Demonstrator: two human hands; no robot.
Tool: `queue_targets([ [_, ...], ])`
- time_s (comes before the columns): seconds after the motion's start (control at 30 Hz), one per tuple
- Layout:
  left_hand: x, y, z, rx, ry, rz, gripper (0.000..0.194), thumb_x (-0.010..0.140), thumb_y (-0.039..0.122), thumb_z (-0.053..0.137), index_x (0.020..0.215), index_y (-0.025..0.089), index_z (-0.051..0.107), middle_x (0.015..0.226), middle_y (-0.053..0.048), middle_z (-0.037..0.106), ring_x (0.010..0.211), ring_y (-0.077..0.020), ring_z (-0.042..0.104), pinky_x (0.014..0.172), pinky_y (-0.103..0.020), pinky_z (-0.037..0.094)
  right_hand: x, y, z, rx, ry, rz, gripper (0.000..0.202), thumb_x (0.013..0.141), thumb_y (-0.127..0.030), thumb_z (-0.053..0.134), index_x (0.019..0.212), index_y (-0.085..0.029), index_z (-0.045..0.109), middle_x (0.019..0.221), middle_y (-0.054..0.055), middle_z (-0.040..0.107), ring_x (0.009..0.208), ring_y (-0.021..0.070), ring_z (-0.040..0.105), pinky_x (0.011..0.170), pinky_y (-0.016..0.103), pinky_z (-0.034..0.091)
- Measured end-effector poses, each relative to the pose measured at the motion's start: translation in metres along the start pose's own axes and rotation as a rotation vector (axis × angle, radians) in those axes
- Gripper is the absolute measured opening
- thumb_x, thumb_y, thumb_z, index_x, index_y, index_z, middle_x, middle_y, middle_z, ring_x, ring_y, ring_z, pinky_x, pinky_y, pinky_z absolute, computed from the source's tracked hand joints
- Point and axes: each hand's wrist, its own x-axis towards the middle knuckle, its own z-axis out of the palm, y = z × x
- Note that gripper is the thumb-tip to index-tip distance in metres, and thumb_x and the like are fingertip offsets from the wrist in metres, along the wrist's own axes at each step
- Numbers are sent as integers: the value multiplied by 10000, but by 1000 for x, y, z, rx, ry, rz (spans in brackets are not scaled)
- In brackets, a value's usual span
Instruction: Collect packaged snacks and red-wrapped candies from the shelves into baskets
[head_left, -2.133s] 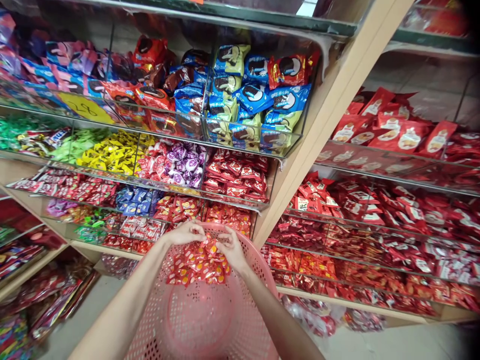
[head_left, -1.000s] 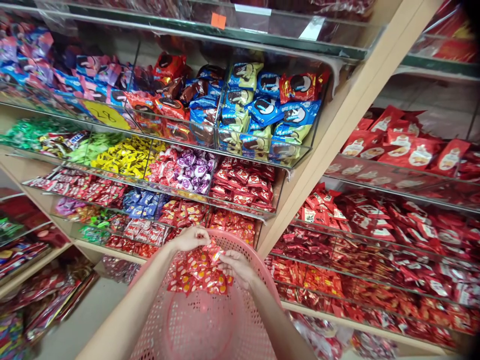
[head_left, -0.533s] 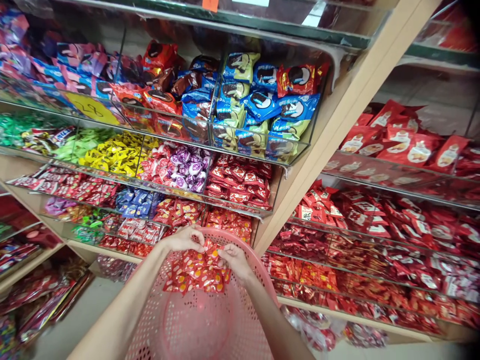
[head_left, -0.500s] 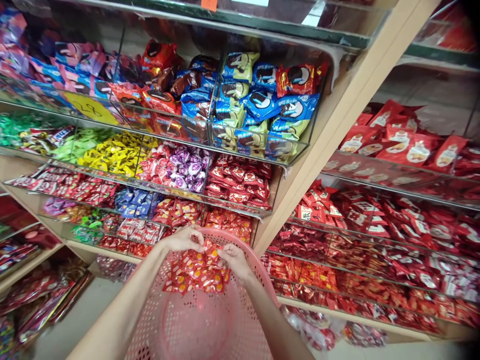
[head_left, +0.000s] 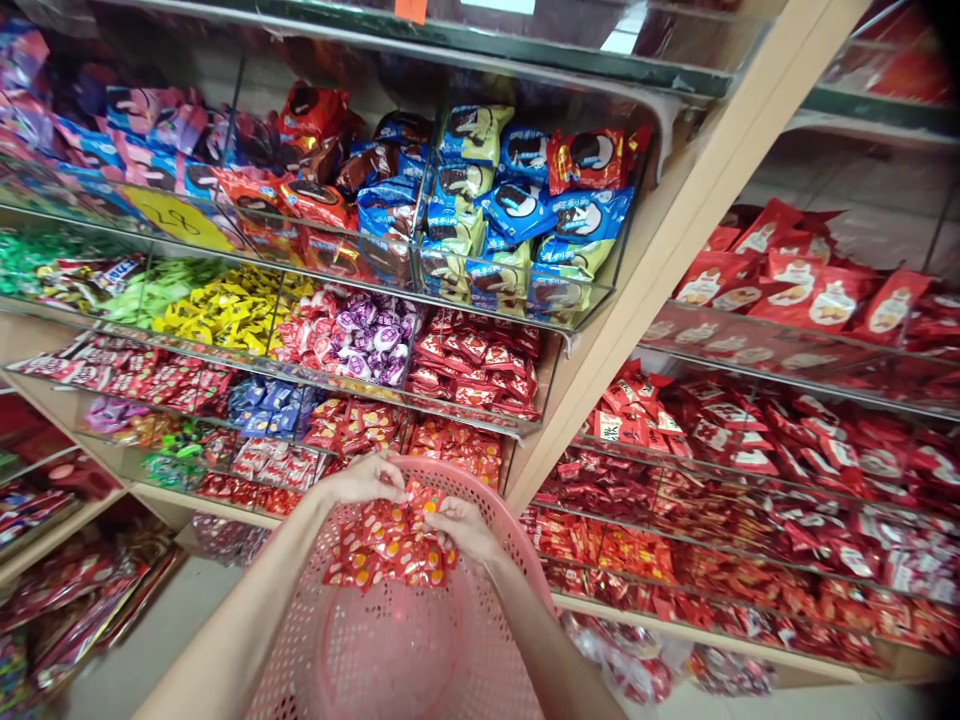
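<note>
My left hand (head_left: 367, 480) is above the far inner side of a pink perforated plastic basket (head_left: 337, 655), its thumb and fingers pinched on the top edge of red candy packets (head_left: 379, 545). From the other side my right hand (head_left: 463, 528) grips the same packets, fingers curled against their right part. The packets are shiny red with yellow and white spots and lie together in a bunch. Whether they are joined or loose I cannot make out. Below them the basket's round bottom shows.
Shelves with clear-fronted bins of wrapped sweets rise ahead, including blue snack packs (head_left: 517, 210) and yellow sweets (head_left: 217, 310). A slanting wooden post (head_left: 637, 290) divides the shelves. Red packets (head_left: 795, 280) fill the right bins. Bagged goods (head_left: 622, 655) lie low on the right.
My right hand has shifted slightly left and down along the packets, towards my left hand. My left hand and the basket stay nearly in place.
</note>
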Motion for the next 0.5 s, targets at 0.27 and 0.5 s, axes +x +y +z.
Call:
queue_targets([
  [0.27, 1, -3, -4, 72, -34, -45, 303, 567, 457, 725, 803, 267, 723, 1152, 12, 558, 1187, -246, 368, 977, -274, 278, 0, -3, 0, 22, 27, -47, 360, 542, -448, 760, 645, -182, 540, 599, -21, 645, 417, 64, 437, 434, 202, 286],
  [0.5, 3, -3, -5, 70, -52, -24, 298, 568, 479, 718, 785, 275, 729, 1196, 13, 524, 1182, -242, 372, 991, -287, 274, 2, -2, 3, 54, 23, -62, 342, 545, -439, 765, 653, -183, 566, 630, -15, 645, 456, 73, 453, 475, 214, 316],
])
